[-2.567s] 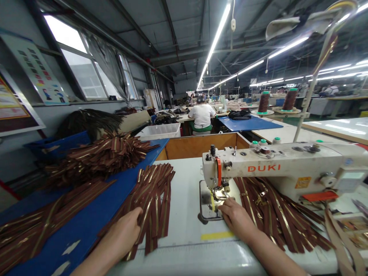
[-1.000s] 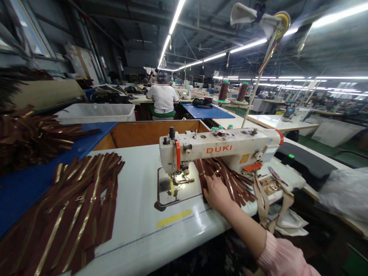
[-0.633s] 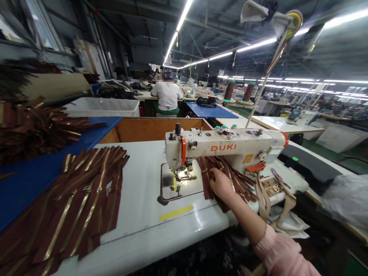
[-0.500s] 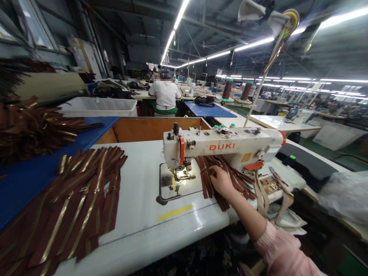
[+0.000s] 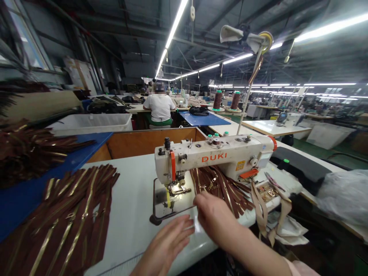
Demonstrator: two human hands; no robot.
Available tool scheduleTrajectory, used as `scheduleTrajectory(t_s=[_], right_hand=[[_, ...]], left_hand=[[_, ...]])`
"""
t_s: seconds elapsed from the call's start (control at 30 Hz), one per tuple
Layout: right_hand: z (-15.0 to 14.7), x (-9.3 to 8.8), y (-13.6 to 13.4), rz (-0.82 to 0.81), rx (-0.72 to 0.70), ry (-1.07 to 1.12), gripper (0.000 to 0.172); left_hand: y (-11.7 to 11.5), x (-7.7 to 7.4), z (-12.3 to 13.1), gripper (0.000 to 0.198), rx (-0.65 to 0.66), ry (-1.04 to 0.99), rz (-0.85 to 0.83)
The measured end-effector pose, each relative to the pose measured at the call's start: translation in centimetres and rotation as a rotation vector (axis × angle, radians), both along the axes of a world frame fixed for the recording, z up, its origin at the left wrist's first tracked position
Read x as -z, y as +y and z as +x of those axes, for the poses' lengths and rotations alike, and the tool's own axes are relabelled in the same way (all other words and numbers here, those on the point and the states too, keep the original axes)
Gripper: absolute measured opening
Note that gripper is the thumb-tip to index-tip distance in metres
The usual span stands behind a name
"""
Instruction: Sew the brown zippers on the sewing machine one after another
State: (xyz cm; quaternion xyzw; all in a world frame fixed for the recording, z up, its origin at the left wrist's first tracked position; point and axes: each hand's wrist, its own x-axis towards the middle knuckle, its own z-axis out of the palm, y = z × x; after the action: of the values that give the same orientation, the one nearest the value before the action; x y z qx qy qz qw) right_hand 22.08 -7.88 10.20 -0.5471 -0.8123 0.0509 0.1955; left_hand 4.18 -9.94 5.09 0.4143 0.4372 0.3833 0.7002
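Note:
My right hand (image 5: 217, 218) is at the near edge of a pile of brown zippers (image 5: 230, 191) with gold teeth, under the sewing machine's arm. Its fingers are curled together; what they hold, if anything, is hidden. To its left, my left hand (image 5: 169, 243) hovers over the front of the table with fingers stretched out and nothing in them. Just beyond both hands stands a white sewing machine (image 5: 212, 153), its needle area above a shiny metal plate (image 5: 161, 203). A second spread of brown zippers (image 5: 71, 222) covers the table's left side.
More zippers (image 5: 31, 149) are heaped on a blue surface at the far left. A small tray (image 5: 268, 191) with metal parts and beige straps (image 5: 260, 214) sits right of the machine. A white bin (image 5: 92, 123) and a seated person (image 5: 159, 107) are farther back.
My right hand has drawn back from the zippers under the machine arm towards the table's front. My left hand has come into view from below. The camera view has shifted slightly.

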Motion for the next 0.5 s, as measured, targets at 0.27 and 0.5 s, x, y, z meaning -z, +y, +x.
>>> scheduleTrajectory(t_s=[0.27,0.5], right_hand=[[-0.8,1.0,-1.9,-0.299,-0.08,0.262,0.011],[0.1,3.5,0.5,-0.369,-0.008,0.773,0.018]], left_hand=[[1.7,0.4,3.2,0.018,0.005,-0.283,-0.441],[0.8,1.8,1.7,0.027,-0.117,-0.166,-0.21]])
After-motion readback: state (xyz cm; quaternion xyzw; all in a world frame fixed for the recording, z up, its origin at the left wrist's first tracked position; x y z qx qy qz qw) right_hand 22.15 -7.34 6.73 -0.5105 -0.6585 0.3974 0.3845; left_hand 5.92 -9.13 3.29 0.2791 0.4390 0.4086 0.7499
